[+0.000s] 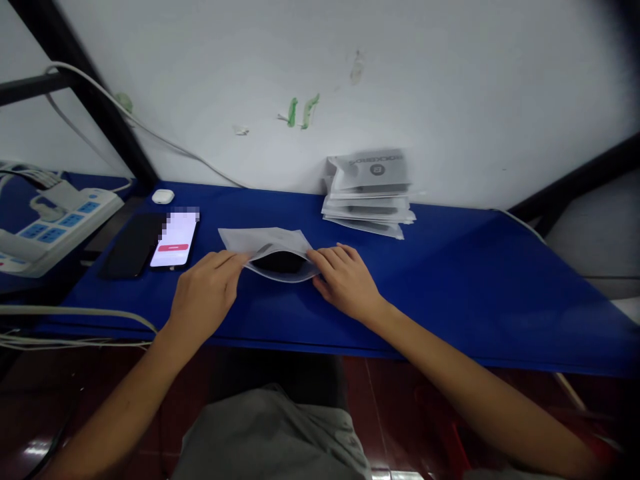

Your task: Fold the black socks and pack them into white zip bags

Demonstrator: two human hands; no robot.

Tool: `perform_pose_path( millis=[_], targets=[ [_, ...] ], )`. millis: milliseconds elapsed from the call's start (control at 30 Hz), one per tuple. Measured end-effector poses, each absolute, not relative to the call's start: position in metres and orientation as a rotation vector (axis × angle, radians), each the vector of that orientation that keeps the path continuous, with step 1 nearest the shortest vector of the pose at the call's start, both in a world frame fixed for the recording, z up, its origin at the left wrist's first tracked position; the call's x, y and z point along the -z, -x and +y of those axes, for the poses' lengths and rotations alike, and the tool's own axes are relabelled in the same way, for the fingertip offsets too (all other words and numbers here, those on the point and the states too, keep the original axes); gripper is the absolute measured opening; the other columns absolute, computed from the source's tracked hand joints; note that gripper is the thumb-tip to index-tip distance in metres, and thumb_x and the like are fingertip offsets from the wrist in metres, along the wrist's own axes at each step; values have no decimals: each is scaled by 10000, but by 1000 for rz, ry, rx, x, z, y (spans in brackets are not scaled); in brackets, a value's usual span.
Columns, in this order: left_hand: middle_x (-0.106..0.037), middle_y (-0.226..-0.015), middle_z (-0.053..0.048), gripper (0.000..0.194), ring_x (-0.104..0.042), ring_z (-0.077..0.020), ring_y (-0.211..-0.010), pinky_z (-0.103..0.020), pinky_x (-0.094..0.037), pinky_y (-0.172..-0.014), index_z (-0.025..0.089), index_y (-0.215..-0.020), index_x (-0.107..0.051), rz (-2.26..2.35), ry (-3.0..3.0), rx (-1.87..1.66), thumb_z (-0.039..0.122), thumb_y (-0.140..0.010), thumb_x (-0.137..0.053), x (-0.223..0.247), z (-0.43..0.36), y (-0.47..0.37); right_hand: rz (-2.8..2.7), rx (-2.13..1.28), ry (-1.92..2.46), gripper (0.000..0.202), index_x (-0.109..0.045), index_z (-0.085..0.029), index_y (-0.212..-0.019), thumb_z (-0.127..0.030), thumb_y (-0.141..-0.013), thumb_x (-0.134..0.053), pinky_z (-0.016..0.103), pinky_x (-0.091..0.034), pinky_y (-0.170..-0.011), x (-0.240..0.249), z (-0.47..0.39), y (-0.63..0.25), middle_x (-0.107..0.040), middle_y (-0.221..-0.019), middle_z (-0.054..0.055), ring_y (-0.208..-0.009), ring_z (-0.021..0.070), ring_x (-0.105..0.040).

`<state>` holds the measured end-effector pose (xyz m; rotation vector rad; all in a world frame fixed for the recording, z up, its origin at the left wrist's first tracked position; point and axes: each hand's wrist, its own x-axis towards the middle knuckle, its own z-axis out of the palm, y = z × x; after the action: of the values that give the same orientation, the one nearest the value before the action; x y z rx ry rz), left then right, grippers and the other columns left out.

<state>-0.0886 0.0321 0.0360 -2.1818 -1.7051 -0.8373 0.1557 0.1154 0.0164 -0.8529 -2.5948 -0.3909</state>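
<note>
Between my hands is a frosted white plastic pouch [265, 238], its mouth gaping toward me. Something black [281, 261] shows inside; its kind cannot be made out. My left hand [207, 288] pinches the left corner of the mouth between thumb and fingers. At the right corner, my right hand [346, 277] grips the edge the same way. Behind the pouch, against the wall, lies a stack of similar frosted pouches [370, 195], the top one printed with dark lettering and a round logo.
Left on the blue table [475, 287] lie a lit smartphone [176, 241], a dark flat device [131, 247] and a white earbud case [163, 197]. A white power strip [65, 227] with several plugs sits at the far left. A white cable [175, 148] runs along the wall.
</note>
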Motion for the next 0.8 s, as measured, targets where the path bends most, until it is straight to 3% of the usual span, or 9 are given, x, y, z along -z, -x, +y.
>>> perform_pose_path(
  millis=[133, 333, 467, 567, 667, 800],
  targets=[
    [-713, -956, -36, 226, -663, -204, -871, -346, -534, -761, 214, -1011, -668, -1762, 2149, 925, 198, -929, -458, -53, 32, 86, -2491, 274, 834, 170, -615, -164, -997, -182, -889, -485, 381, -442, -801, -30, 115, -163, -674, -880, 76, -804, 221, -565],
    [-724, -912, -6, 184, -677, -196, -851, -349, -540, -790, 243, -964, -690, -1833, 2049, 1028, 239, -909, -514, -68, 35, 89, -2390, -125, 806, 134, -652, -206, -836, -180, -876, -527, 338, -461, -697, -64, 121, -182, -677, -772, 28, -726, 184, -592],
    [-727, -838, 29, 111, -678, -159, -748, -294, -545, -737, 262, -901, -710, -1968, 1856, 1304, 298, -835, -629, -67, 42, 85, -2271, -297, 878, 95, -668, -219, -768, -244, -845, -617, 311, -470, -652, -77, 127, -187, -681, -733, 17, -703, 175, -611],
    [-720, -796, 30, 158, -668, -144, -704, -274, -545, -693, 255, -909, -714, -2101, 1662, 1544, 336, -775, -694, -60, 46, 81, -2193, -394, 949, 101, -669, -220, -761, -286, -831, -640, 311, -483, -649, -77, 132, -187, -690, -750, 20, -712, 179, -631],
    [-724, -803, 17, 178, -675, -141, -723, -275, -550, -710, 241, -924, -717, -2144, 1605, 1730, 327, -769, -696, -52, 49, 79, -2162, -392, 1004, 100, -669, -220, -813, -307, -833, -625, 336, -503, -681, -76, 133, -187, -703, -805, 31, -750, 196, -649],
    [-733, -815, 19, 148, -680, -131, -715, -269, -556, -704, 243, -919, -724, -2102, 1682, 1800, 303, -798, -665, -46, 53, 77, -2205, -241, 926, 303, -615, -225, -1129, -311, -840, -589, 423, -498, -854, -84, 124, -178, -678, -1109, 79, -1017, 252, -625]
  ],
)
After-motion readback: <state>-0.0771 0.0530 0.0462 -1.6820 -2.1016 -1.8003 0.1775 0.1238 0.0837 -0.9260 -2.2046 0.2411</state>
